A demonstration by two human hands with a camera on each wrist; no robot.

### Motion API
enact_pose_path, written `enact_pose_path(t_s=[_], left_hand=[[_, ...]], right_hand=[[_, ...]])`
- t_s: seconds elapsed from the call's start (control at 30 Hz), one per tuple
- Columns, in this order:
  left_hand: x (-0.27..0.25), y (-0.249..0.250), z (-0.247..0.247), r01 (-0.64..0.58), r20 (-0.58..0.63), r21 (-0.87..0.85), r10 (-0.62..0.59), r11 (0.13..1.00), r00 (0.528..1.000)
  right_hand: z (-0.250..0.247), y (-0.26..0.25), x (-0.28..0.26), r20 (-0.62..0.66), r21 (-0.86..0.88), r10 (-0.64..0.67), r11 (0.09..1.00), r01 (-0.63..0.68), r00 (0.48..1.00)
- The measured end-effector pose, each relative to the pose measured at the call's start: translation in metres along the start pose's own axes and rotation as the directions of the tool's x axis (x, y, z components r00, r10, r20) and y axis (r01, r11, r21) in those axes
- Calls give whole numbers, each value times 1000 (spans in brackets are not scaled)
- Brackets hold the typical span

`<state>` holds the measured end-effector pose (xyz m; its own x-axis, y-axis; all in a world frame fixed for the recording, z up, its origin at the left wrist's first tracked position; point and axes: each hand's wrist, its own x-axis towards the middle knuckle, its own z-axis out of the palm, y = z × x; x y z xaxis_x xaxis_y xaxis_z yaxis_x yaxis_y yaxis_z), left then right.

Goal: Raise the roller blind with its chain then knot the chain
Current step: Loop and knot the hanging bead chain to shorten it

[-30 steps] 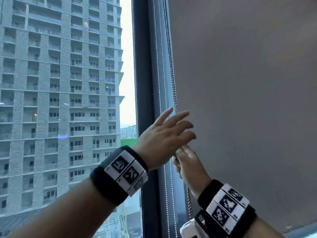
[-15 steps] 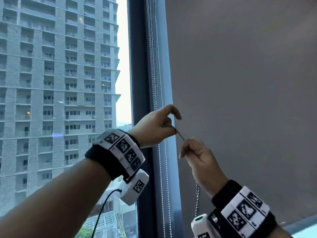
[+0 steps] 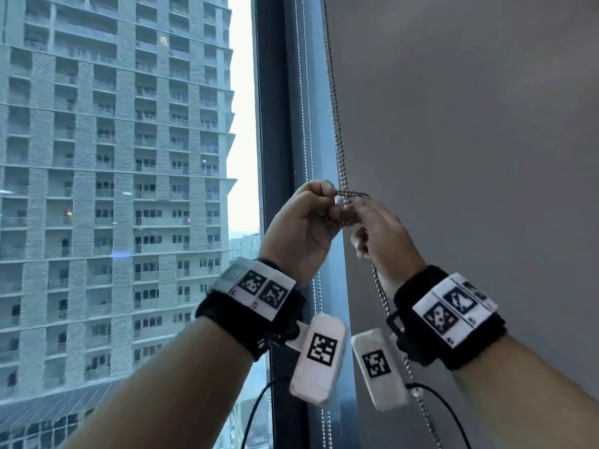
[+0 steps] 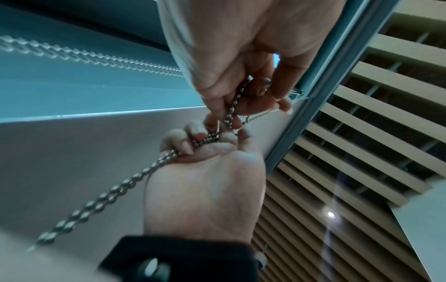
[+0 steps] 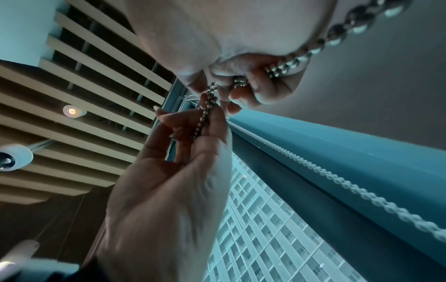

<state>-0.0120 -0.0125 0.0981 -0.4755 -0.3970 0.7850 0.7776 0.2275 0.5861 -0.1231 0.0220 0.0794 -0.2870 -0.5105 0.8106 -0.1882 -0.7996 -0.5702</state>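
Nearest the head camera, two wristbands are framing the work, and just past them the left hand (image 3: 301, 228) and right hand (image 3: 382, 234) are meeting knuckle to knuckle at centre frame. Both are grasping the chain (image 3: 337, 124): the left is pinching a short doubled length between thumb and fingertips, while the right is curling its fingers round the doubled strands that are trailing down towards five o'clock. A small loop is lying across the top of the two hands, so the knot appears to be under way but not yet drawn tight.

Beyond the hands, the chain is running straight up towards twelve o'clock along the edge of the roller blind (image 3: 470, 157), which is covering everything from one to five o'clock. At nine o'clock, a tower block (image 3: 113, 157) is showing through the window.

The chain is likely light, limp and slippery, its metal beads inclined to slide, so gripping close beside the loop with fingertips should be holding it best.

The left wrist view is showing the right hand's fingers (image 4: 190, 137) wrapped over two parallel strands, hidden from the head. The right wrist view is showing the beaded length crossing the left hand's fingertips.
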Motion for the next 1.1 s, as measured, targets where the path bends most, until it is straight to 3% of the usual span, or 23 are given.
enact_pose_path(t_s=[0.23, 0.37, 0.47, 0.63, 0.7, 0.83, 0.97, 1.1], left_hand=[[-10, -18, -6, 8, -97, -117, -20, 993, 995], [-13, -22, -9, -75, -167, 75, 87, 994, 982], [-14, -20, -6, -72, -191, 203, 112, 977, 975], [-19, -16, -9, 5, -245, 158, 35, 987, 969], [-19, -15, -11, 27, -253, 158, 14, 987, 967], [-15, -10, -6, 17, -297, 374, 102, 927, 950], [-10, -4, -4, -79, -238, 657, 306, 750, 922], [-5, -4, -9, -113, -94, 909, 458, 402, 884]], right_hand=[[7, -6, 12, 72, 27, -13, 1000, 11, 997], [6, 5, 10, 41, -49, -24, 998, 26, 999], [5, 9, 10, 21, -94, -7, 996, 9, 1000], [0, 10, 11, 33, -119, 22, 993, -18, 999], [-2, 10, 10, 89, -97, 45, 995, -36, 995], [-2, 4, 7, 146, 73, 69, 994, -80, 987], [-6, 2, 7, 216, 228, 90, 964, -139, 972], [-9, -1, 5, 255, 234, 71, 963, -132, 964]])
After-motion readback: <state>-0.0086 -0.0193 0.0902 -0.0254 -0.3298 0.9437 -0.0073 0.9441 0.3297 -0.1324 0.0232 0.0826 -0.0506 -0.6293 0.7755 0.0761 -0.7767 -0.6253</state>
